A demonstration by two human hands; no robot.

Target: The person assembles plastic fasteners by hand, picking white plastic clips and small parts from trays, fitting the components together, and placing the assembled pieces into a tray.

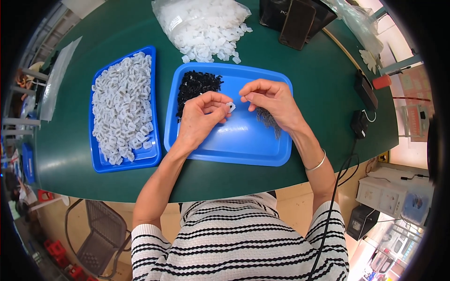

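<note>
Between the thumb and fingers of my left hand [202, 117] is a small white plastic piece [230, 107] with a dark spot in it. My right hand [273, 102] is pinched closed a little to the right; whatever its fingertips hold is too small to name. Both hands are above a light blue tray [225, 157]. Small black parts [199, 83] lie heaped in the tray's far left corner. Grey, thin small parts [268, 121] lie at its right side, partly hidden under my right hand.
Left of the tray stands a darker blue tray [153, 93] full of small whitish pieces [122, 107]. A clear bag [168, 21] spills white pieces [211, 37] at the back. A phone [297, 24] leans on a black box [269, 14]. A black cable [333, 196] hangs by my right arm.
</note>
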